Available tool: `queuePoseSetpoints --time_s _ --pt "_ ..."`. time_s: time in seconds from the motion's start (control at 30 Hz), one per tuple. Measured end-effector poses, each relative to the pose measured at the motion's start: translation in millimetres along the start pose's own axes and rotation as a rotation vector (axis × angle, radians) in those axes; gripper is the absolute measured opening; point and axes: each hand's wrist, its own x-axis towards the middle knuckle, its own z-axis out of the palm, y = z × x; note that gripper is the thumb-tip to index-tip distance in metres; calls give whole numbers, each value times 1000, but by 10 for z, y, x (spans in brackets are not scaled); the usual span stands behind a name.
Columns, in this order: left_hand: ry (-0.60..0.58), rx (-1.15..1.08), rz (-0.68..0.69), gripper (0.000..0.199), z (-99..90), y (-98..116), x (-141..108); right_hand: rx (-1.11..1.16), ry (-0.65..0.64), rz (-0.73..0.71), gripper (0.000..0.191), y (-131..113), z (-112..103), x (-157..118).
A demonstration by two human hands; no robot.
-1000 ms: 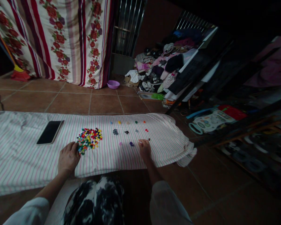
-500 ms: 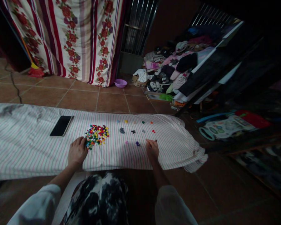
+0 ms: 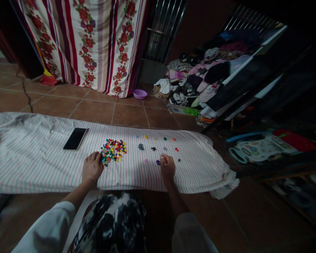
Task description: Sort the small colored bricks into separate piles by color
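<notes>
A heap of small multicoloured pieces (image 3: 114, 151) lies on the striped cloth (image 3: 116, 179). My left hand (image 3: 92, 166) rests at the heap's left edge, its fingers bent together; what they hold, if anything, is hidden. To the right are small single-colour groups: grey pieces (image 3: 141, 147), black pieces (image 3: 153, 149), yellow (image 3: 145, 137), red (image 3: 176, 149), pink (image 3: 145, 160) and purple pieces (image 3: 158, 162). My right hand (image 3: 168, 166) is just right of the purple group, fingers pinched, their content too small to make out. A dark brown piece (image 3: 179, 160) lies right of it.
A phone (image 3: 75, 139) lies left of the heap. Beyond the cloth are a purple basin (image 3: 140, 93), a floral curtain (image 3: 102, 45), a red broom (image 3: 48, 80) and piled clothes (image 3: 197, 75). A colourful board (image 3: 260, 147) is at the right.
My right hand has moved left towards the purple group, and the dark brown piece now lies apart from it. My left hand stays by the heap. The whole view has shifted slightly.
</notes>
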Motion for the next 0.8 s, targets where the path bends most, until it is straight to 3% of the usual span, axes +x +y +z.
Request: queuePoseSetpoints --time_s 0.23,0.47,0.6,0.8 --pt "4 7 13 32 17 -9 -7 141 -262 -69 31 -705 454 -91" --pt "-10 11 -2 33 39 -19 8 204 -526 -136 27 -1134 928 -319" --pt "-3 8 0 34 37 -11 15 117 -594 -121 27 -1288 1058 -336" --pt "-3 4 -8 34 20 8 11 -45 -693 -99 25 -1444 1074 -276"
